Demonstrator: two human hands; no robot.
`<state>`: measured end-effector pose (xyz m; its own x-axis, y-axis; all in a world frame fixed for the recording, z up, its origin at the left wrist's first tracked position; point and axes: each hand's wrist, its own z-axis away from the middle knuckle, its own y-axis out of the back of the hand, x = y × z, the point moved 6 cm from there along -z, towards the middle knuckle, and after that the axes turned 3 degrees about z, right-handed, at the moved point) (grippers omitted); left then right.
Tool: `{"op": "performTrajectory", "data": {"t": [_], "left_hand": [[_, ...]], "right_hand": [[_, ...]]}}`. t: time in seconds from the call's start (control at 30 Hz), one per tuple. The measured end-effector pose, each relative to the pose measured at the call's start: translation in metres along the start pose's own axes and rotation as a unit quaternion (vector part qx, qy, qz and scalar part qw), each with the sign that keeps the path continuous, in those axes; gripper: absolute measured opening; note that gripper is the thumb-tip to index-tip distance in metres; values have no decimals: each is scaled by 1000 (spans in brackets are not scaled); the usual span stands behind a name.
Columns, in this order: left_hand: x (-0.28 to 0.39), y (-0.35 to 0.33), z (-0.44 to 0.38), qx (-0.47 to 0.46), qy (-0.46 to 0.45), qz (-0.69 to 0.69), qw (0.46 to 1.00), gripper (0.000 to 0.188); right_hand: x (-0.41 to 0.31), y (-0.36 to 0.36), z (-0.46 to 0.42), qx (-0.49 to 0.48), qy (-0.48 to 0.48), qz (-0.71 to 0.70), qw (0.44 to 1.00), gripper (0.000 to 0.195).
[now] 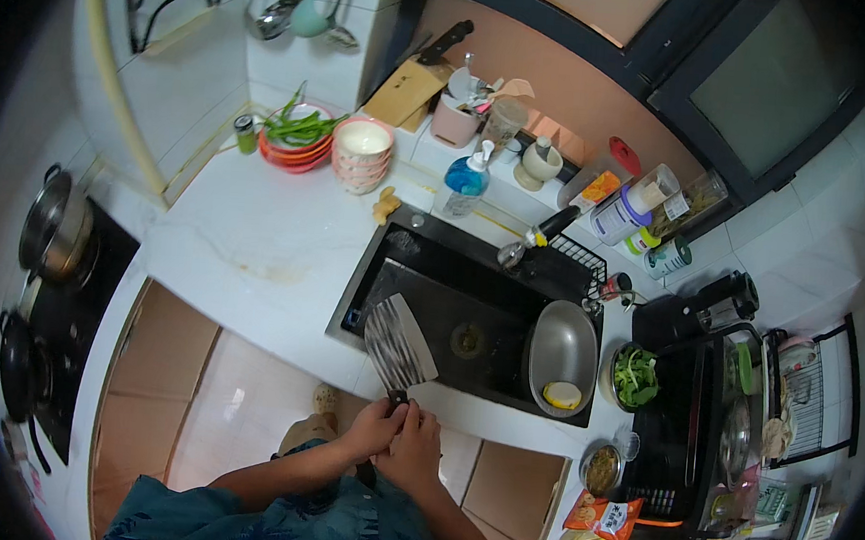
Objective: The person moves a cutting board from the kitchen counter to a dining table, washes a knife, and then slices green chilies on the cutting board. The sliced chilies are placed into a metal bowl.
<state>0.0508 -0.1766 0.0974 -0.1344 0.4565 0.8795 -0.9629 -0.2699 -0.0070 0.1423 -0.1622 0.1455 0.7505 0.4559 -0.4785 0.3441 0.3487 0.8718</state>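
Note:
A broad metal cleaver (401,343), its blade streaked dark and light, points away from me over the near left corner of the black sink (462,389). My left hand (375,428) and my right hand (414,445) meet around its dark handle, fingers overlapping. The handle's butt shows below them. How each finger grips is partly hidden. At the right end of the sink, a tilted metal basin (564,347) holds a cut yellow-skinned piece (562,395) with a pale face.
Stacked bowls (361,163), plates with green vegetables (296,129), ginger (386,205) and a soap bottle (466,182) line the back counter. A leafy-greens bowl (634,376) stands right of the sink. The stove (69,350) with pans is at left.

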Motion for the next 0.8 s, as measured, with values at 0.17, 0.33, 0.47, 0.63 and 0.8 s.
{"op": "performTrajectory", "data": {"t": [0.17, 0.33, 0.47, 0.63, 0.8], "left_hand": [[22, 21, -101, 117, -40, 31, 992, 32], [55, 40, -156, 44, 89, 207, 973, 19], [66, 26, -172, 47, 140, 203, 968, 24], [62, -2, -179, 39, 169, 208, 963, 31], [61, -37, -196, 25, 204, 196, 959, 29]], "right_hand": [[17, 51, -86, -40, 96, -148, 983, 69], [185, 93, -197, 139, -209, -250, 935, 39], [294, 96, -274, 69, -365, -126, 920, 60], [284, 102, -315, 49, -263, -31, 963, 55], [305, 87, -314, 114, -196, -22, 974, 51]]}}
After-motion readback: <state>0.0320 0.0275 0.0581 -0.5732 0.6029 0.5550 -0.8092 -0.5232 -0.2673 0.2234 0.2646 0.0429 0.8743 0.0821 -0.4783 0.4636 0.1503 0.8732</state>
